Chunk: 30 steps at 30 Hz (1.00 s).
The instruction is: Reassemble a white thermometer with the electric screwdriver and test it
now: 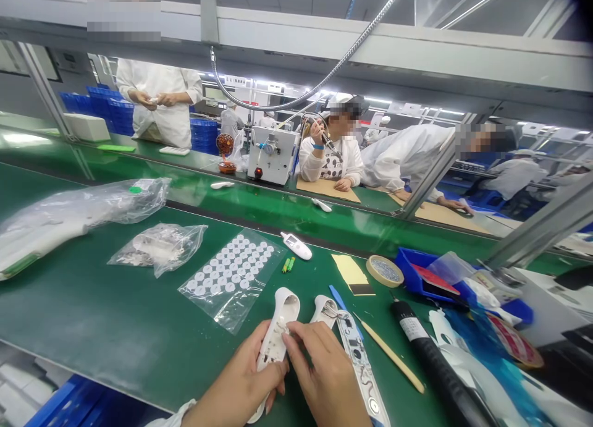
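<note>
Thermometer shell [278,331] of white moulded plastic sits at the bottom centre of my feed, held above the green worktop [92,316] by the left grip [236,384], which is closed around it from below. The right grip [327,377] lies across its open face, with fingertips [296,335] on the inner side. From this distance, I cannot tell whether they are pinching the shell or a small part inside it. I judge the shell to be light and stiff but thin-walled, its small inner features fragile and its smooth surface a little slippery, so I would take hold by the curved outer back.

Just beyond the shell lies a second white shell [324,309], beside a long white circuit strip [361,371]. Farther from the shell are an assembled thermometer [295,246], two green batteries [287,264], a clear sheet of round white pads [227,279], a tape roll [384,270] and a wooden stick [389,353].
</note>
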### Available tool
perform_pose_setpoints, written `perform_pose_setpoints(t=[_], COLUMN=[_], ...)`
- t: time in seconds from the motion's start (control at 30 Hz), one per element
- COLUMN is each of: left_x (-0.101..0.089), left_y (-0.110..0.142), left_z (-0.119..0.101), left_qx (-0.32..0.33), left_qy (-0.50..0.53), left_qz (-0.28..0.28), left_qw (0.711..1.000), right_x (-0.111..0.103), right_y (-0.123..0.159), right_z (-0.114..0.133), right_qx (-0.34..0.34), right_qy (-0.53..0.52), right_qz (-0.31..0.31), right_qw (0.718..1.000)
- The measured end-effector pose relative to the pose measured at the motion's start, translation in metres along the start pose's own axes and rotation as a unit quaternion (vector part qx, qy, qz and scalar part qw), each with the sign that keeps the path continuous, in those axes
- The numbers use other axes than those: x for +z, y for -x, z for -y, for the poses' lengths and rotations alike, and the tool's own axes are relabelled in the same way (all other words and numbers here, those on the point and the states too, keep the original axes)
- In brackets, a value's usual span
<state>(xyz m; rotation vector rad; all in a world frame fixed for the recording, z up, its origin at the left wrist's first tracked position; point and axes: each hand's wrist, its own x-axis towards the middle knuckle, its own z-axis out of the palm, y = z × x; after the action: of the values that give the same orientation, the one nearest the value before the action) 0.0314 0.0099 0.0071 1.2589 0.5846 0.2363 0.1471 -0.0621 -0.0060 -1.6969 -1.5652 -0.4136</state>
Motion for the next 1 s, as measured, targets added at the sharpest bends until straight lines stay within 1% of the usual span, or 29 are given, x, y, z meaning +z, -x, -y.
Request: perform_pose_setpoints(t=[0.23,0.4,0.5,0.67,0.73,0.83,1.0], left_x=[-0.0012,0.0003,0.0014,0.0011,0.001,0.001,0.0013], left_y=[-0.0001,0.0009,0.0014,0.0017,0.0014,0.0007,-0.0003], left_z=[-0.0005,-0.0036,-0.0035,0.0009,0.002,0.0025,0.0025], left_qx=[-0.005,-0.012,-0.016,-0.004,-0.001,0.005,0.012], left_qy=[0.007,0.012,0.015,0.0,-0.004,-0.012,-0.012], left_qz=[-0.004,0.003,0.003,0.001,-0.001,-0.005,0.002], left_qw=[1.0,1.0,1.0,1.0,1.0,1.0,1.0], right_x=[0.0009,0.0019,0.0041,0.0075,0.007,0.0046,0.001], right_y=[0.0023,0.0047,0.0059,0.0058,0.0048,0.003,0.0018], right_z=[0.0028,0.0035,0.0043,0.0048,0.005,0.0058,0.0068], right_qx=[0.006,0.013,0.029,0.067,0.079,0.097,0.097], right_qy=[-0.005,-0.009,-0.014,-0.04,-0.044,-0.048,-0.047], right_qz=[-0.01,-0.019,-0.021,-0.026,-0.03,-0.019,-0.022], right_qw=[1.0,1.0,0.999,0.997,0.995,0.994,0.994])
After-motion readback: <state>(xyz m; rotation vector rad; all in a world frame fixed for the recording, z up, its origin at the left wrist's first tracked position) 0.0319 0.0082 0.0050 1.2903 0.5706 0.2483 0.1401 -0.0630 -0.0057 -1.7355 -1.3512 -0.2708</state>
